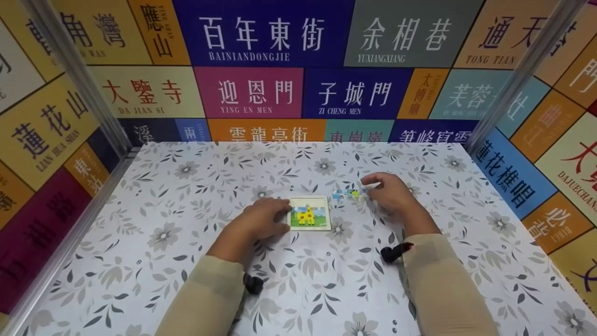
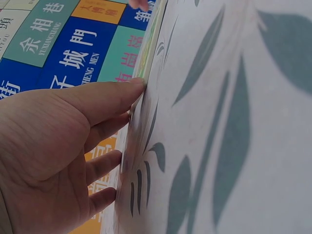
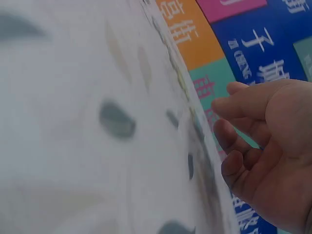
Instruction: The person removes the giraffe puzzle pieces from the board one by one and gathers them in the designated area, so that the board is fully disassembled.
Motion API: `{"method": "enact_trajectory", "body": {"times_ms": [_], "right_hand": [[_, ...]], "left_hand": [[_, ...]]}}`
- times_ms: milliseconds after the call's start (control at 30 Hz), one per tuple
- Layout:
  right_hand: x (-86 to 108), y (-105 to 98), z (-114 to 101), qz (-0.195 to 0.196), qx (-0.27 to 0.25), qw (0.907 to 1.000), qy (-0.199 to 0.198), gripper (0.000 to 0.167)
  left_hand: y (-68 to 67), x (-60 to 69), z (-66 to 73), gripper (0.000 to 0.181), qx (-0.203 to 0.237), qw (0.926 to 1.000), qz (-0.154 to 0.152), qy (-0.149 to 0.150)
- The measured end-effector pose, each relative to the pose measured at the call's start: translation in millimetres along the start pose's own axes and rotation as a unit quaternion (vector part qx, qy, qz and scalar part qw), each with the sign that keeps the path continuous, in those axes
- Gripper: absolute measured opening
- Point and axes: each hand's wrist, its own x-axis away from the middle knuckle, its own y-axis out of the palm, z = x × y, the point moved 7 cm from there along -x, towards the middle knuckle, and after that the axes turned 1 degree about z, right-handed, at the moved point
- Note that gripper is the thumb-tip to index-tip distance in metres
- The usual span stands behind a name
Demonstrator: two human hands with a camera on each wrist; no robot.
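A small square puzzle board (image 1: 329,215) with a yellow giraffe picture lies flat on the table; a pale strip shows along its top. My left hand (image 1: 262,223) rests at its left side, and in the left wrist view the thumb of this hand (image 2: 53,146) touches the board's thin edge, fingers fairly straight. To the board's right lie a light blue piece (image 1: 337,195) and a yellow-green piece (image 1: 354,193). Just right of them is my right hand (image 1: 392,196), fingers bent loosely; the right wrist view shows that hand (image 3: 273,146) with nothing visible between the fingertips.
The table (image 1: 186,289) has a white cloth with grey flowers and leaves. Colourful panels with large characters (image 1: 261,32) stand behind it and at both sides, with clear upright corner strips. Dark wrist devices (image 1: 394,252) sit by both sleeves.
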Motion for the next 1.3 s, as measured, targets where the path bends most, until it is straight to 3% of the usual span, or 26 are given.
{"method": "enact_trajectory", "body": {"times_ms": [200, 400, 700, 900, 1100, 1300], "right_hand": [[4.1, 23, -39, -0.041, 0.026, 0.9978, -0.046, 0.035], [13.2, 55, -85, -0.089, 0.053, 0.9894, -0.101, 0.040], [13.4, 106, -128, -0.127, 0.053, 0.9824, -0.126, 0.040], [12.4, 126, -131, -0.138, 0.062, 0.9809, -0.122, 0.040], [8.6, 141, -120, -0.147, 0.063, 0.9789, -0.127, 0.038], [5.7, 146, -111, -0.147, 0.064, 0.9786, -0.129, 0.042]], "left_hand": [[-2.1, 3.6, 0.0, 0.069, -0.001, 1.0000, 0.006, 0.007], [-3.5, 4.5, 3.2, 0.069, -0.004, 0.9997, 0.012, 0.020], [-1.0, -1.4, 1.1, 0.070, -0.024, 0.9995, -0.002, 0.017], [-1.8, -1.5, 0.7, 0.071, -0.027, 0.9995, -0.003, 0.013], [-1.8, 0.6, 0.8, 0.070, -0.028, 0.9994, 0.000, 0.020], [-2.8, 2.2, 2.1, 0.068, -0.019, 0.9993, 0.007, 0.033]]}}
